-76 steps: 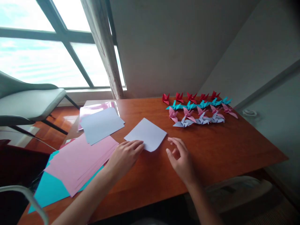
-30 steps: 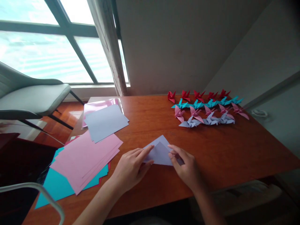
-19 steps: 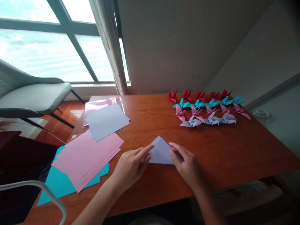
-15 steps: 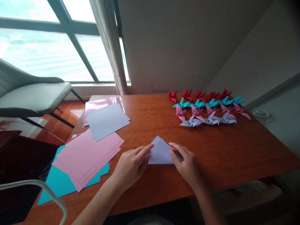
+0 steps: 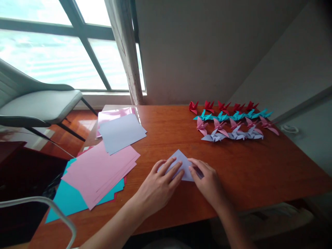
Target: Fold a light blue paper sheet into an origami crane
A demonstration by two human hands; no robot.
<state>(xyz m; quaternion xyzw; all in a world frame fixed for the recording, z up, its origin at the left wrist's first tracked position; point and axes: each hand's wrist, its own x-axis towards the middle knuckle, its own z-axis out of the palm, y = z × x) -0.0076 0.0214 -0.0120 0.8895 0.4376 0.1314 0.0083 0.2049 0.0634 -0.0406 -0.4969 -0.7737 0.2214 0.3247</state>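
Note:
A lavender paper sheet [image 5: 183,162], folded into a triangle, lies on the wooden table [image 5: 166,138] near its front edge. My left hand [image 5: 159,185] rests flat on the triangle's left half, fingers stretched out and pressing down. My right hand [image 5: 207,181] holds the right part of the fold down, fingers bent with the tips on the paper. Much of the triangle is hidden under both hands.
Stacks of pink paper [image 5: 100,169], turquoise paper [image 5: 63,204] and lavender paper [image 5: 121,133] lie at the left. Rows of folded paper cranes [image 5: 230,121] in red, turquoise, pink and lavender stand at the back right. A grey chair [image 5: 36,103] is by the window.
The flat lavender sheet was pulled toward me and folded into a triangle. My left hand has since slid rightward onto it and now presses it flat.

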